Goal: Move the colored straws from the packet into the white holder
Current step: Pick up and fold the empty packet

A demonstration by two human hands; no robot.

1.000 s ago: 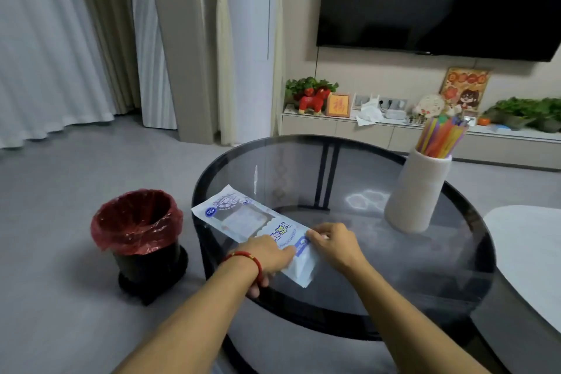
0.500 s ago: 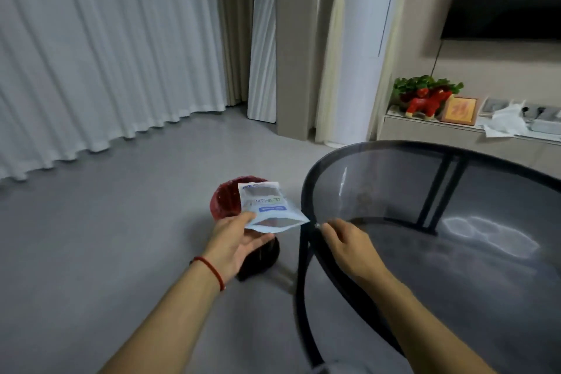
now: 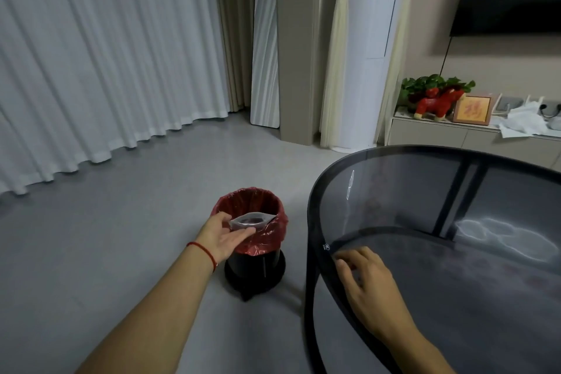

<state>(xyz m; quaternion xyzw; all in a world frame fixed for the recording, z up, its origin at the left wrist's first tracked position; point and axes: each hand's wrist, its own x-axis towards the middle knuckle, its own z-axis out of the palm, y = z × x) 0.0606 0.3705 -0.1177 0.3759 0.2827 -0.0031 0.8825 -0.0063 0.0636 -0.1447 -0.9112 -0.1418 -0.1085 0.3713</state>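
The empty straw packet [image 3: 251, 220], clear with its mouth gaping, hangs over the opening of the red-lined bin [image 3: 267, 240]. My left hand [image 3: 226, 235], with a red string on the wrist, reaches out to the bin and holds the packet's left edge between thumb and fingers. Resting flat on the near left rim of the dark glass table [image 3: 394, 185] is my right hand [image 3: 365, 279], fingers apart and holding nothing. The white holder and the colored straws are out of view.
The black bin stands on the grey floor just left of the round table's edge. White curtains hang at the left, and a low cabinet [image 3: 431, 133] with a red toy horse [image 3: 437, 103] and a framed picture stands at the back right.
My view has swung left, away from the holder. My left hand carried the packet off the table and down over the bin. My right hand stayed at the table's rim.
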